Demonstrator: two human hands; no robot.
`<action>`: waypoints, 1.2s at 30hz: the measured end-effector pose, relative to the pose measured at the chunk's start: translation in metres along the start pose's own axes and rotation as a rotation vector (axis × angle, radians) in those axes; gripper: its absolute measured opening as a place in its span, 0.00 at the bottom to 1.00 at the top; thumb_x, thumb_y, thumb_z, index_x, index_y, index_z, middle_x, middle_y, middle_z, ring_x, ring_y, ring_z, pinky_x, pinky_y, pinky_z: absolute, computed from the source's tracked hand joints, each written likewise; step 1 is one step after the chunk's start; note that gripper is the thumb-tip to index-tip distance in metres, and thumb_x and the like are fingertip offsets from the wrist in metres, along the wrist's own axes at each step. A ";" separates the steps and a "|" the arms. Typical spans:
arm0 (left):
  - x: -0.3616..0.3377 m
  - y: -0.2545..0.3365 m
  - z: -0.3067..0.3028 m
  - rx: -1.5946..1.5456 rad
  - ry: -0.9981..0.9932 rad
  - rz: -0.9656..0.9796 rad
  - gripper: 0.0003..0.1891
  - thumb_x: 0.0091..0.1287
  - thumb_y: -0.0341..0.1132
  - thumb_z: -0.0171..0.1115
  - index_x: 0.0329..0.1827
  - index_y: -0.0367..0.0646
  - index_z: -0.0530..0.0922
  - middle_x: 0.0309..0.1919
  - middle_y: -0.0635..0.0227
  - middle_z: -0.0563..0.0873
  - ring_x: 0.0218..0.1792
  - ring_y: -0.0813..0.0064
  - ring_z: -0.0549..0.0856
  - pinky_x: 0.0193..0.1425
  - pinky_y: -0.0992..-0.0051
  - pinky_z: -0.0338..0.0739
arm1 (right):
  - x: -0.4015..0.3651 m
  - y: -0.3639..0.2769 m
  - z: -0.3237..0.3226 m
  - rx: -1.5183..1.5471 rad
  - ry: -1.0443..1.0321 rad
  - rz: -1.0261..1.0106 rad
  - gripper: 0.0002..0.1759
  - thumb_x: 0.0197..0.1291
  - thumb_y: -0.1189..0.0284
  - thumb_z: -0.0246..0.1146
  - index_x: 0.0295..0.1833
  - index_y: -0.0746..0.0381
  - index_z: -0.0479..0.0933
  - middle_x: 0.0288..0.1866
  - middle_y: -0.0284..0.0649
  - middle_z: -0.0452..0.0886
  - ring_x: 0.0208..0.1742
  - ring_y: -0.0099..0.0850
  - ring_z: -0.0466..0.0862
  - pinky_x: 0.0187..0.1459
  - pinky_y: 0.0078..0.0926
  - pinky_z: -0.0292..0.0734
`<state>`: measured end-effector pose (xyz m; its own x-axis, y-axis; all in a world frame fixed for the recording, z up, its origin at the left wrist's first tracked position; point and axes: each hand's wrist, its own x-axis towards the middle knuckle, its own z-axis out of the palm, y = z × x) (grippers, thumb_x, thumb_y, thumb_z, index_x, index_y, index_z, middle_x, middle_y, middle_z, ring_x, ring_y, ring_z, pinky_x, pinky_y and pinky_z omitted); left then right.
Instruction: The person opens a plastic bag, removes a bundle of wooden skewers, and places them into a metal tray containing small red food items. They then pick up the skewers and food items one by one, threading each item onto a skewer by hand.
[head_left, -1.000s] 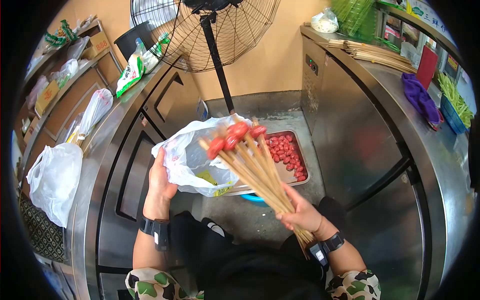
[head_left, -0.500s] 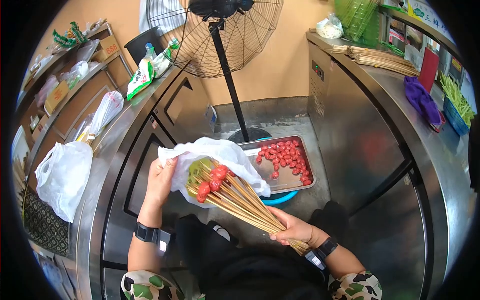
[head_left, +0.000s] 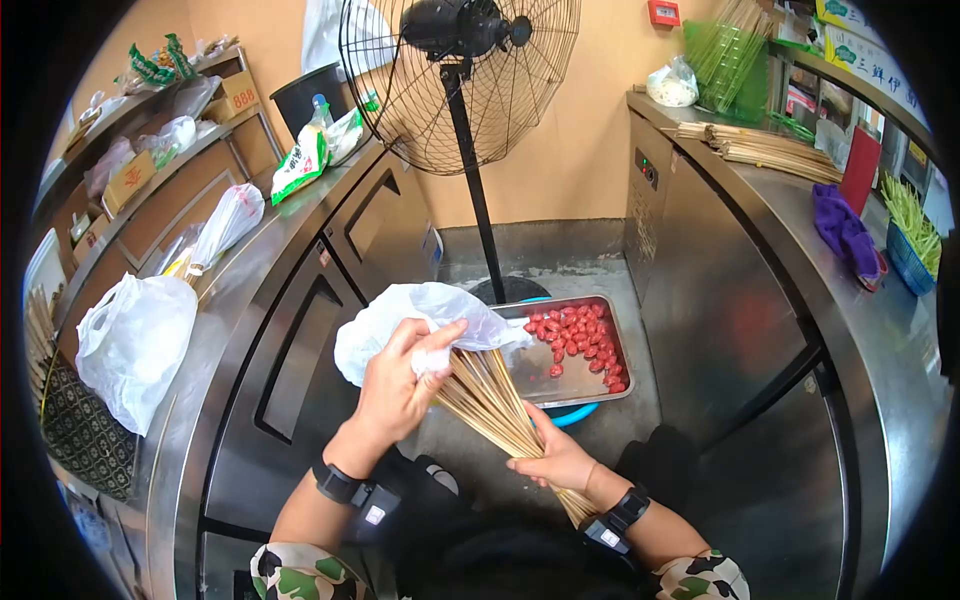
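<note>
So, step in hand looks like sleeving: plastic bag sits over the far ends of a bundle of wooden skewers, just left of the metal tray. Far tips hidden in the plastic; can't tell what's on them. My read: the move calls for a firm hold low on the sticks while the bag's mouth gets worked around them, no snagging on points.

Right hand, nearer the wearer than the tray: fingers curled round the bundle's lower part, thumb across the top, sticks poking out past the wrist side. Left hand, left of the tray: half curled, thumb and fingers pinching bunched plastic at the bag's mouth, near the sticks; whether it touches them, can't tell.

Inside the tray: loose red pieces, mostly far and right side. Blue basin under the tray. Fan behind the tray.
</note>
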<state>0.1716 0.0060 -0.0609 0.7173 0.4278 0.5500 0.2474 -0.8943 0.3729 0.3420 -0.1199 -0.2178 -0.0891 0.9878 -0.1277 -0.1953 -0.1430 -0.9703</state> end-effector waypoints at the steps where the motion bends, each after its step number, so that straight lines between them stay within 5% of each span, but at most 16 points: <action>1: 0.002 -0.001 0.000 0.003 0.082 0.020 0.18 0.70 0.42 0.47 0.57 0.43 0.75 0.42 0.60 0.78 0.47 0.60 0.77 0.54 0.69 0.69 | 0.002 -0.001 0.001 0.007 0.005 -0.014 0.53 0.51 0.77 0.65 0.73 0.54 0.36 0.28 0.32 0.75 0.18 0.17 0.69 0.18 0.15 0.66; 5: 0.010 -0.016 -0.021 0.048 0.314 0.014 0.24 0.73 0.45 0.38 0.58 0.34 0.70 0.57 0.57 0.74 0.57 0.63 0.73 0.64 0.68 0.60 | -0.003 -0.005 -0.002 -0.035 -0.037 0.005 0.53 0.50 0.76 0.66 0.73 0.55 0.37 0.33 0.34 0.77 0.20 0.17 0.70 0.19 0.16 0.67; 7: 0.011 -0.026 -0.020 -0.359 0.369 -0.163 0.24 0.73 0.46 0.37 0.61 0.35 0.69 0.56 0.60 0.75 0.56 0.70 0.72 0.62 0.71 0.62 | -0.004 -0.004 0.000 -0.078 -0.032 -0.015 0.53 0.49 0.75 0.66 0.73 0.55 0.38 0.36 0.36 0.78 0.20 0.17 0.71 0.20 0.15 0.67; 10: 0.001 -0.017 -0.006 -0.505 0.065 -0.256 0.25 0.73 0.47 0.36 0.61 0.35 0.68 0.58 0.61 0.73 0.57 0.72 0.72 0.62 0.72 0.63 | 0.002 0.001 0.004 -0.095 -0.030 -0.048 0.52 0.48 0.74 0.66 0.73 0.55 0.39 0.40 0.37 0.78 0.21 0.17 0.71 0.20 0.15 0.67; 11: -0.003 -0.019 0.002 -0.381 0.014 -0.128 0.25 0.73 0.47 0.37 0.61 0.35 0.69 0.58 0.58 0.74 0.57 0.67 0.73 0.63 0.69 0.62 | 0.005 0.001 0.006 -0.096 -0.030 -0.061 0.52 0.48 0.74 0.66 0.73 0.55 0.39 0.42 0.38 0.78 0.21 0.17 0.71 0.20 0.15 0.67; 15: -0.017 0.003 0.009 -0.253 -0.098 0.026 0.18 0.68 0.34 0.48 0.60 0.40 0.70 0.56 0.52 0.74 0.58 0.56 0.73 0.61 0.67 0.66 | 0.013 -0.017 0.006 -0.021 -0.011 -0.025 0.53 0.50 0.80 0.65 0.74 0.52 0.36 0.40 0.38 0.74 0.22 0.17 0.71 0.20 0.15 0.68; 16: -0.022 0.011 0.011 -0.211 0.010 0.013 0.18 0.62 0.24 0.51 0.56 0.40 0.74 0.51 0.53 0.78 0.53 0.55 0.78 0.56 0.68 0.70 | 0.015 -0.021 0.005 0.018 0.009 -0.057 0.51 0.51 0.81 0.63 0.73 0.52 0.38 0.36 0.37 0.72 0.21 0.18 0.71 0.20 0.16 0.68; 19: -0.051 -0.016 0.020 -0.162 0.246 -0.061 0.18 0.56 0.18 0.49 0.49 0.38 0.78 0.43 0.55 0.82 0.46 0.57 0.81 0.52 0.70 0.73 | 0.023 -0.026 -0.005 0.246 -0.011 -0.143 0.48 0.53 0.83 0.60 0.73 0.51 0.40 0.34 0.36 0.71 0.20 0.19 0.71 0.19 0.17 0.68; 22: -0.073 -0.025 0.043 -0.382 0.215 -0.340 0.16 0.55 0.17 0.46 0.43 0.36 0.80 0.37 0.57 0.84 0.43 0.67 0.82 0.49 0.73 0.74 | 0.029 -0.036 0.003 0.351 0.116 -0.186 0.44 0.54 0.84 0.59 0.71 0.51 0.42 0.32 0.35 0.71 0.20 0.20 0.71 0.19 0.18 0.69; 23: -0.081 -0.028 0.053 -0.425 -0.023 -0.360 0.15 0.58 0.18 0.48 0.44 0.36 0.79 0.37 0.57 0.83 0.43 0.72 0.81 0.48 0.74 0.74 | 0.032 -0.038 0.005 0.378 0.161 -0.199 0.44 0.54 0.84 0.59 0.71 0.51 0.43 0.32 0.35 0.71 0.20 0.20 0.71 0.19 0.18 0.69; 25: -0.081 -0.016 0.074 -0.421 -0.188 -0.206 0.13 0.60 0.21 0.53 0.48 0.39 0.77 0.41 0.60 0.83 0.45 0.75 0.81 0.49 0.76 0.73 | 0.044 -0.028 0.007 0.417 0.210 -0.278 0.45 0.53 0.83 0.60 0.71 0.53 0.42 0.35 0.38 0.73 0.21 0.22 0.73 0.19 0.19 0.70; 27: -0.078 -0.023 0.086 -0.984 -0.219 -0.541 0.23 0.67 0.32 0.53 0.64 0.39 0.61 0.45 0.66 0.79 0.48 0.73 0.78 0.54 0.72 0.70 | 0.045 -0.029 0.015 0.206 0.372 -0.349 0.50 0.51 0.80 0.64 0.72 0.58 0.37 0.43 0.42 0.74 0.23 0.22 0.75 0.20 0.17 0.70; 29: -0.065 -0.031 0.083 -1.518 -0.119 -0.661 0.27 0.67 0.37 0.53 0.66 0.38 0.56 0.49 0.65 0.76 0.49 0.73 0.76 0.57 0.70 0.69 | 0.057 -0.009 0.018 -0.143 0.555 -0.498 0.53 0.48 0.78 0.66 0.71 0.62 0.36 0.49 0.46 0.73 0.32 0.27 0.78 0.28 0.21 0.75; 31: -0.056 -0.031 0.082 -1.528 -0.124 -0.688 0.26 0.67 0.40 0.54 0.64 0.37 0.61 0.51 0.66 0.75 0.51 0.74 0.75 0.59 0.69 0.67 | 0.053 -0.017 0.035 -0.506 0.746 -0.668 0.56 0.44 0.74 0.69 0.71 0.65 0.36 0.58 0.53 0.68 0.51 0.39 0.77 0.49 0.29 0.74; 33: -0.050 -0.026 0.092 -1.287 -0.071 -0.638 0.24 0.65 0.37 0.57 0.61 0.37 0.66 0.50 0.66 0.76 0.51 0.73 0.76 0.58 0.69 0.68 | 0.052 -0.022 0.052 -0.349 0.663 -0.556 0.55 0.45 0.73 0.68 0.71 0.68 0.37 0.62 0.58 0.63 0.64 0.45 0.67 0.62 0.33 0.63; 36: -0.048 -0.025 0.087 -1.324 -0.102 -0.703 0.22 0.61 0.31 0.60 0.58 0.36 0.69 0.49 0.64 0.79 0.51 0.72 0.77 0.55 0.69 0.71 | 0.054 -0.015 0.062 -0.475 0.613 -0.667 0.52 0.50 0.72 0.65 0.71 0.67 0.36 0.63 0.58 0.63 0.68 0.46 0.61 0.64 0.35 0.58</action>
<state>0.1878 -0.0035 -0.1621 0.7606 0.6468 -0.0560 -0.1605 0.2709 0.9491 0.2792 -0.0686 -0.1975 0.4368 0.7380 0.5144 0.3968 0.3551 -0.8464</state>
